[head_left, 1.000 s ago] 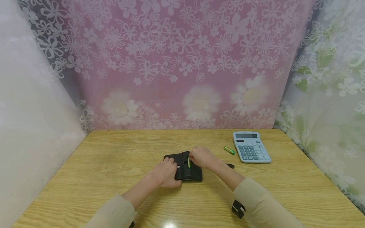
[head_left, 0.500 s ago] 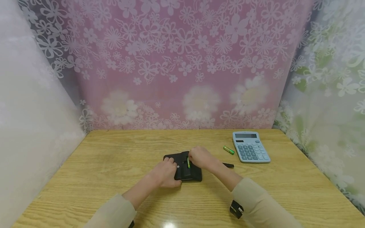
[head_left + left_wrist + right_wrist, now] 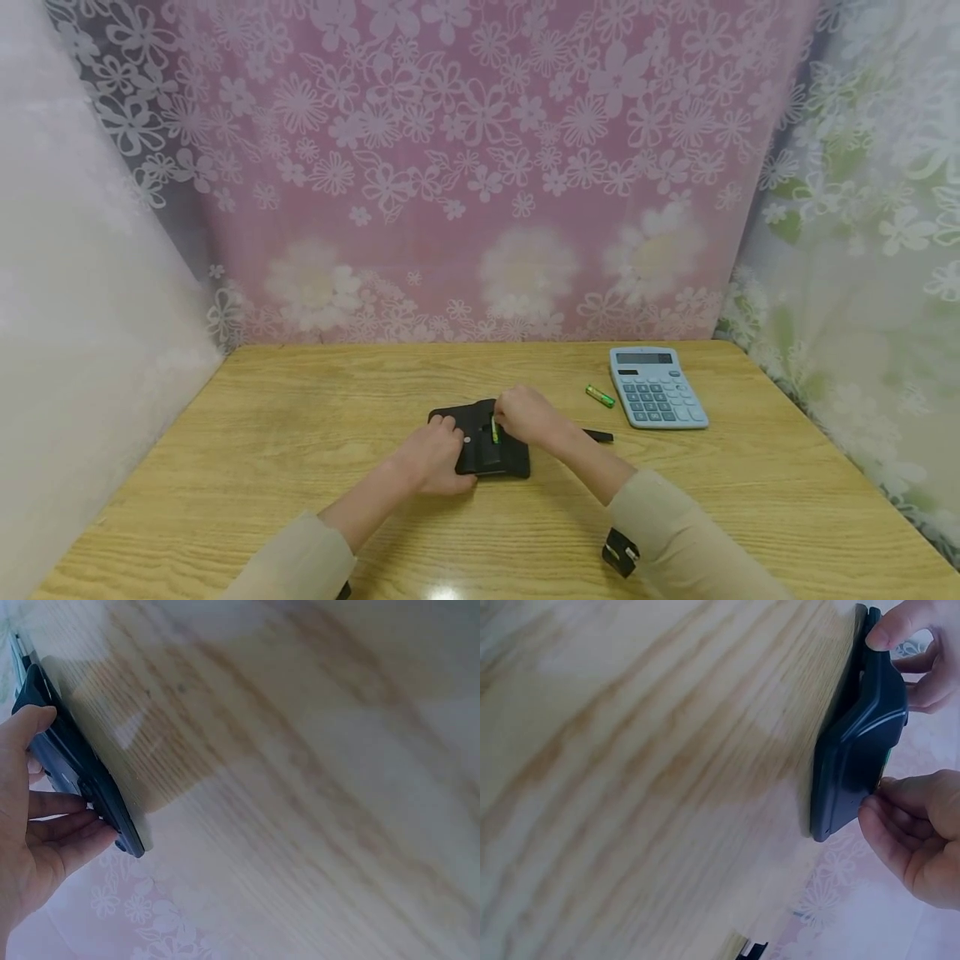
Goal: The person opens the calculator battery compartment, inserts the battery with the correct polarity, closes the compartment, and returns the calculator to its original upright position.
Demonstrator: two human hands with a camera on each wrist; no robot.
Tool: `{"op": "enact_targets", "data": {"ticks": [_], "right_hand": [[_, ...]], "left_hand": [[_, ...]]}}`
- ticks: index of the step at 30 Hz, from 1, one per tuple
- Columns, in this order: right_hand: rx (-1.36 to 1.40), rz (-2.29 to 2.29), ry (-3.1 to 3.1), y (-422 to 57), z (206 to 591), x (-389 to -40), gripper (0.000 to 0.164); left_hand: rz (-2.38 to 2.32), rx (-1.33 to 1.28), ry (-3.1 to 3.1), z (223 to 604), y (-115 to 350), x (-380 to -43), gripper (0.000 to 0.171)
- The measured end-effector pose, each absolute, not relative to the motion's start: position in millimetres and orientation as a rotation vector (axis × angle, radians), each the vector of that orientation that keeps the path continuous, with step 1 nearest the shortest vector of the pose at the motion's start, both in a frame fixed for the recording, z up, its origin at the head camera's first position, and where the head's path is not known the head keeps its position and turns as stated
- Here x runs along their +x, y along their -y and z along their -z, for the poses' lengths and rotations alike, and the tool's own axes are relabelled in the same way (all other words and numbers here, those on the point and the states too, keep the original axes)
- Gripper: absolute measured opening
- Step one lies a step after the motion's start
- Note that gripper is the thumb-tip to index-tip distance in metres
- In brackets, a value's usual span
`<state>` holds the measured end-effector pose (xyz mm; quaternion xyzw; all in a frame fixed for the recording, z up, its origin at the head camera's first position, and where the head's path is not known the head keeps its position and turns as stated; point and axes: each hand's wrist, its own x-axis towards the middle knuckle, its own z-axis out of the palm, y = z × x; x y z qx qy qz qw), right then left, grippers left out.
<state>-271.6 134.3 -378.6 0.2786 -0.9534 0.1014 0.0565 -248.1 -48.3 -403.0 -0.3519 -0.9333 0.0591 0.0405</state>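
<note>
A black plastic device [image 3: 468, 454] with an exposed battery compartment lies on the wooden table, its wedge-shaped side showing in the right wrist view. My left hand [image 3: 431, 457] holds its left part, thumb at the near edge and curled fingers on top. In the left wrist view the same hand [image 3: 37, 832] spans the device [image 3: 75, 754]. My right hand [image 3: 525, 414] pinches a green battery [image 3: 495, 431] at the compartment's far end; the battery's near part shows below the fingers. Seen from the right wrist, thumb and fingertips of that hand [image 3: 922, 832] meet at the device's edge [image 3: 855, 780].
Another green battery [image 3: 600, 396] lies to the right, beside a light blue calculator [image 3: 660, 389]. A small black strip [image 3: 598, 436] shows just beyond my right forearm. A black wrist unit [image 3: 621, 552] sits at the right sleeve. Flowered curtains [image 3: 480, 208] enclose the table [image 3: 300, 392].
</note>
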Motion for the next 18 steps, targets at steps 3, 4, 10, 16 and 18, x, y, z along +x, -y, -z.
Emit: {"op": "enact_targets", "data": {"ticks": [3,4,10,16,18], "right_hand": [[0.838,-0.326,2.899,-137,379,-273,0.007],[0.834,-0.336,2.910,-138,379,-273,0.007],[0.807,-0.405,2.958,-146,378,-273,0.009],[0.836,-0.428,2.966,-157,379,-274,0.004],[0.864,-0.471,2.955,-162,379,-274,0.004]], "left_hand": [[-0.174,-1.093,2.856,403,49,-250,0.059],[-0.171,-1.098,2.856,403,50,-250,0.059],[-0.170,-1.117,2.845,401,51,-250,0.059],[-0.203,-1.139,2.829,402,51,-248,0.059],[-0.212,-1.141,2.824,403,52,-247,0.060]]}}
